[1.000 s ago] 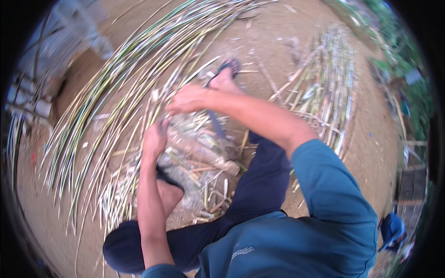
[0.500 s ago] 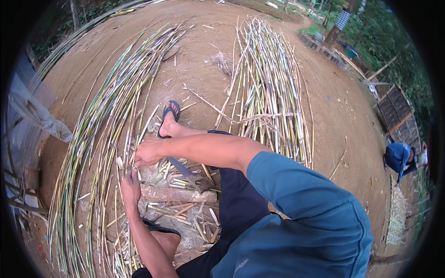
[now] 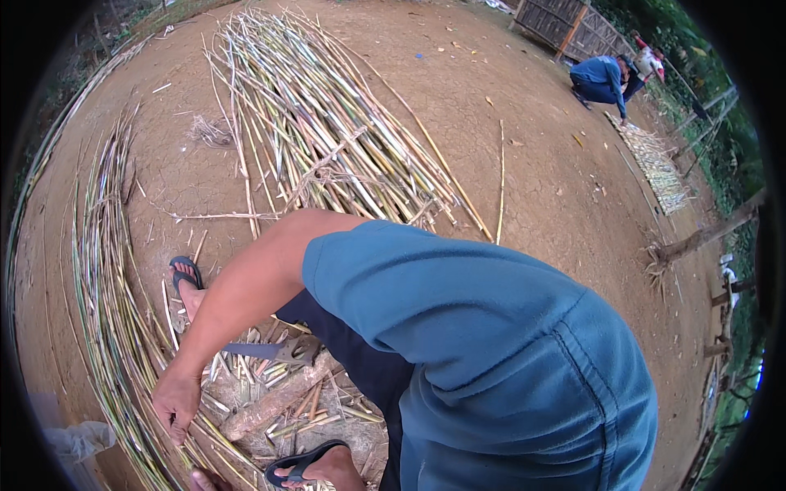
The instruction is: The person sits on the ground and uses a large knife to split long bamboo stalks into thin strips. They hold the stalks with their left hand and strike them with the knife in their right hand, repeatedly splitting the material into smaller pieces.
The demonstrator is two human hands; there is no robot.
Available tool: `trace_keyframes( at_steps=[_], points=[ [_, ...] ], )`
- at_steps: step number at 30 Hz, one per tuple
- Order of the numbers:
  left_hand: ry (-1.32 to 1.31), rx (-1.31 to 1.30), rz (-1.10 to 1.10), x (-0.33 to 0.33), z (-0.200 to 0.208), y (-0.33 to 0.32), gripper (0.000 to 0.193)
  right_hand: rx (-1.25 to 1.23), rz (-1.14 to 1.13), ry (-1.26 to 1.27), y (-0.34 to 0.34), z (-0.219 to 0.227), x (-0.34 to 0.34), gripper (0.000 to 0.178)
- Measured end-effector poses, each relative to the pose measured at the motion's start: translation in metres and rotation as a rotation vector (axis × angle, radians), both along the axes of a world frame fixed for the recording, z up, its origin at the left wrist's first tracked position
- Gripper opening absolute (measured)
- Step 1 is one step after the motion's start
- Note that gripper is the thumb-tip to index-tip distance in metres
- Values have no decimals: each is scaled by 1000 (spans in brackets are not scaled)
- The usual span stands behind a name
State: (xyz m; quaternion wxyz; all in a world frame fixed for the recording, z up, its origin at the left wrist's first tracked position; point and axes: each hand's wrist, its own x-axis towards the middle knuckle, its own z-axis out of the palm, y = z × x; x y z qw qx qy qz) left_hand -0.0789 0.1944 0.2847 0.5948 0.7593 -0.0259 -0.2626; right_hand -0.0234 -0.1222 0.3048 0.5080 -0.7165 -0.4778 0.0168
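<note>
My right hand (image 3: 176, 403) is over the left-hand row of long green and tan stalks (image 3: 102, 278), fingers curled together in a pinch. What lies between them, if anything, is hidden. Only some fingers of my left hand (image 3: 205, 481) show at the lower edge, beside the stalk ends, so its grip cannot be read. Between my feet, a short thick log (image 3: 278, 401) rests among cut stalk pieces (image 3: 270, 368). A large knife with a dark blade (image 3: 252, 349) lies just beyond the log, touched by neither hand.
Past my right arm spreads a wide bundle of stalks (image 3: 319, 123), crossed by fibrous strips. A tangle of fibre (image 3: 209, 131) lies on the bare soil. At the far right a person in blue (image 3: 602, 79) crouches by a mat of stalks (image 3: 655, 168). A wooden post (image 3: 712, 233) stands nearer.
The view has swung to the right. My right hand appears lower and further left along the stalks. My left hand has mostly dropped out of the lower edge.
</note>
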Motion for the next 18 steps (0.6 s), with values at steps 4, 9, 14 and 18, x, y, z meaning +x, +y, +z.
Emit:
trace_keyframes(
  at_steps=[4, 9, 14, 18],
  points=[
    [-289, 368, 289, -58, 82, -87, 53, -119, -172, 190, -18, -30, -11, 55],
    [-614, 440, 194, 42, -59, 19, 44, -241, -279, 141, -14, -106, -65, 50],
    [-387, 797, 5, 22, -187, 77, 38, -64, -440, 476, -38, -159, -145, 34],
    [-403, 1141, 199, -14, -217, 141, 40, -297, -517, 658, -36, -197, -161, 39]
  ],
)
